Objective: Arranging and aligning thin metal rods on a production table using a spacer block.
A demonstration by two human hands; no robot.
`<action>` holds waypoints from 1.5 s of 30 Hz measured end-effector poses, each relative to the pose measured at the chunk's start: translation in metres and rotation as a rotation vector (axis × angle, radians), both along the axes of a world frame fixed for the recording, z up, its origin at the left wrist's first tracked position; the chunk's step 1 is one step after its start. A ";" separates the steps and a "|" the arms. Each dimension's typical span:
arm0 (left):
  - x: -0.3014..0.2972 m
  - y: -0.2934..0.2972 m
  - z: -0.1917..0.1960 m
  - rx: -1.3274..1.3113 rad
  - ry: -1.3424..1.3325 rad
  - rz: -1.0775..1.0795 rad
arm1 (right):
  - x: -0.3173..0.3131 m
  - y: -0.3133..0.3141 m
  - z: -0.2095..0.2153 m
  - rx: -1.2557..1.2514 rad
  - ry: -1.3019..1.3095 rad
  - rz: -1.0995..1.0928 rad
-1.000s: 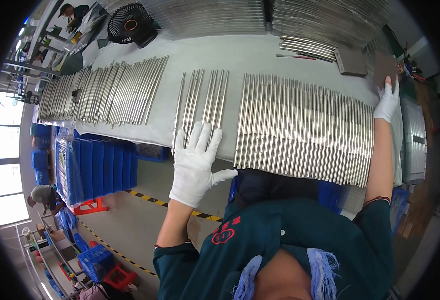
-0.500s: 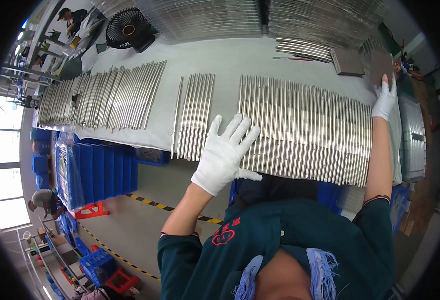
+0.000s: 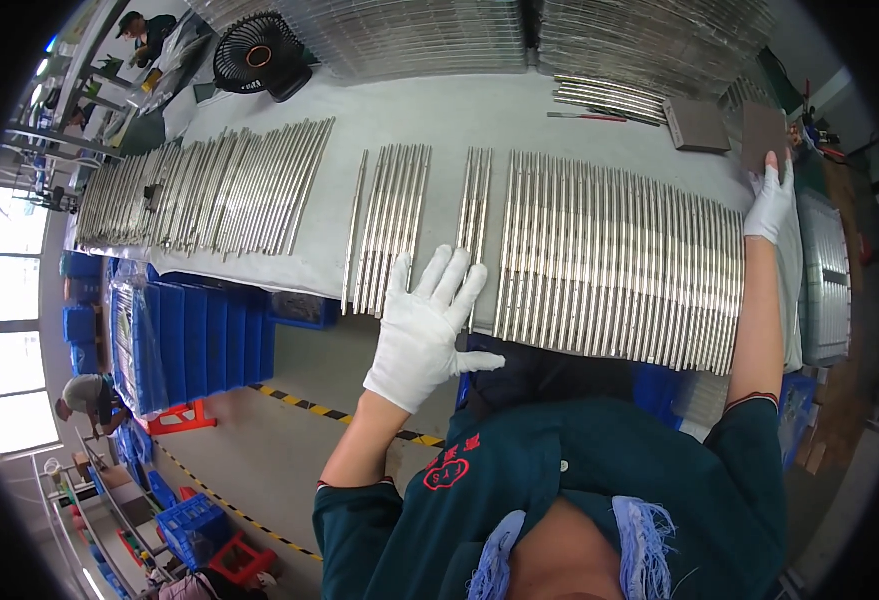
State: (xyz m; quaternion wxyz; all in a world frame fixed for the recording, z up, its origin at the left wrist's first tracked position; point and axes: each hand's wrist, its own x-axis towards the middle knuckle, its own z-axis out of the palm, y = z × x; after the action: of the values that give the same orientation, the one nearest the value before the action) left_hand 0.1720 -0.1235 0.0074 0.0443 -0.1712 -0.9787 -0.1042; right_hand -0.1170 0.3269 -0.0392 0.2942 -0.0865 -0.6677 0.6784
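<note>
My left hand, in a white glove, has its fingers stretched apart over the lower ends of a small group of metal rods. To its left lies another narrow group of rods with a single rod beside it. A wide row of shiny rods lies side by side to the right. At the far right, my right hand, gloved with bare fingertips showing, grips the lower end of a flat grey-brown block. Some of its fingers are hidden behind the block.
More rods lie on the left of the white-covered table. A black fan, stacked clear trays, a second grey-brown block and loose rods stand along the back. Blue bins sit below, left.
My left hand has moved left and slightly toward me. A few rods now lie apart from the wide row, with a gap between. My right hand and its block have stayed in place.
</note>
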 end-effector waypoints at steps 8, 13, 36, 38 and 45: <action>0.011 -0.017 -0.002 -0.047 0.006 0.096 | 0.004 -0.005 0.004 -0.002 -0.023 -0.003; 0.008 -0.001 -0.003 0.025 0.000 0.035 | 0.003 -0.004 0.003 0.002 -0.037 -0.022; 0.007 0.003 0.006 -0.013 0.040 0.058 | -0.010 0.006 -0.016 0.349 -0.021 -0.048; 0.000 0.021 0.004 0.068 0.013 -0.022 | -0.011 0.008 -0.018 0.339 -0.020 -0.043; -0.016 0.060 0.000 0.064 -0.064 -0.215 | -0.010 0.009 -0.017 0.367 -0.022 -0.045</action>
State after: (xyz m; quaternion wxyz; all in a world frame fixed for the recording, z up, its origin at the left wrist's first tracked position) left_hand 0.1562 -0.0637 0.0073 0.0071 -0.2701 -0.9519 -0.1448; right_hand -0.1268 0.3361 -0.0563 0.3126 -0.0538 -0.7813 0.5376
